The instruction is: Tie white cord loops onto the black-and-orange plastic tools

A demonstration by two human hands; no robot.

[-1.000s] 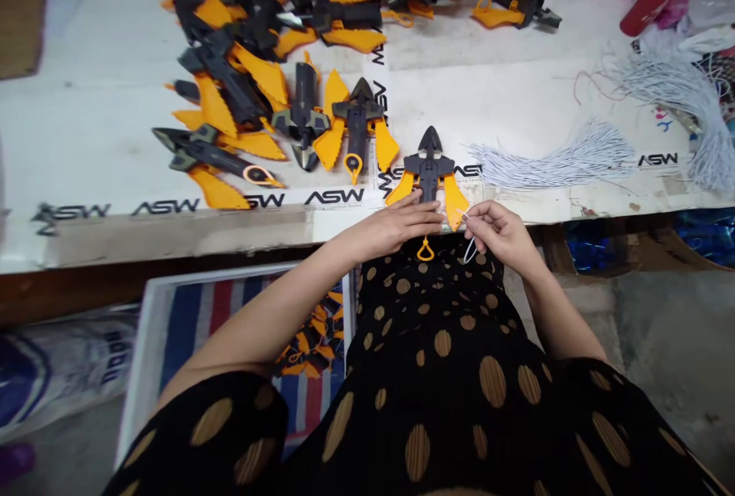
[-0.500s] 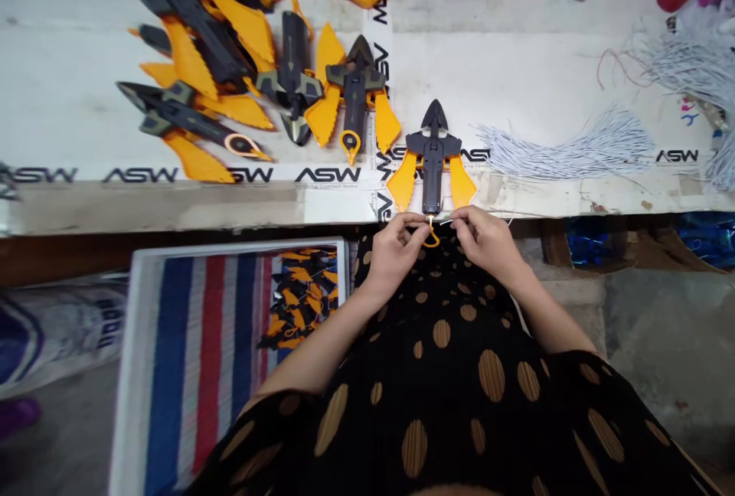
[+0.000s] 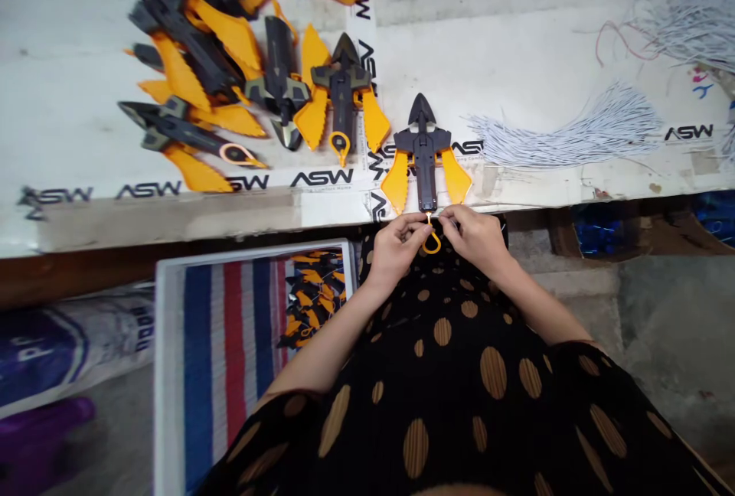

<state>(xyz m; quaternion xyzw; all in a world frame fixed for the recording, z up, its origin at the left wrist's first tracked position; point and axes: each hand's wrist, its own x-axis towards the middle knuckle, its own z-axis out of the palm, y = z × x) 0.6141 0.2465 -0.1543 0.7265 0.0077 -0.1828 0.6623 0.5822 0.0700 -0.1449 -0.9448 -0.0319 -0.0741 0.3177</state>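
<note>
- The toy (image 3: 423,148), black with orange wings, lies just right of the frame's centre, at the near edge of the table (image 3: 505,44), its nose towards the top.
- Its orange loop (image 3: 432,249) hangs below its tail, past the table edge, between the 2 hands.
- The left hand (image 3: 399,246), left of the loop, pinches the loop's neck with thumb and finger.
- The right hand (image 3: 472,236) is just right of the loop, thumb and fingers bent inward; whether it grips anything cannot be told.
- Left of the toy, 1 upright toy (image 3: 343,94) points up and 1 inverted toy (image 3: 279,83) points down.
- More toys fill the upper left, partly overlapping.
- Right of centre lies a bundle (image 3: 568,136) of white strings; a second bundle (image 3: 694,25) sits at the upper right.
- At the lower left, a white-rimmed bin (image 3: 161,373) holds a striped sheet (image 3: 233,343) and further toys.
</note>
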